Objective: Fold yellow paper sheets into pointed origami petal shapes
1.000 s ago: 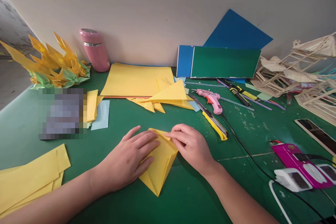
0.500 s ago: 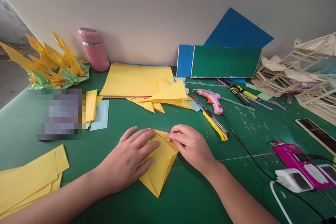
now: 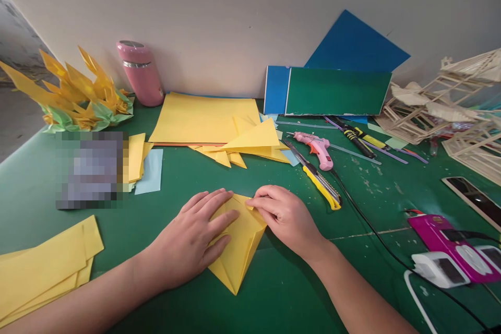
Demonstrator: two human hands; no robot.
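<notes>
A folded piece of yellow paper lies on the green table in front of me, one pointed corner towards me. Across its left side rests my left hand, fingers stretched out and lying flat on the paper. My right hand pinches the paper's upper right edge between thumb and fingers. Part of that edge is hidden by the fingertips. Beyond the hands lie several folded yellow paper pieces, overlapping a stack of large yellow sheets.
Right of centre are a yellow utility knife, blade out, and a pink glue gun with a trailing cord. A magenta power strip and phone lie right. Yellow sheets, a pink flask and paper flowers are left.
The fingers of my left hand have shifted very slightly on the paper. My right hand keeps its pinch at the same edge.
</notes>
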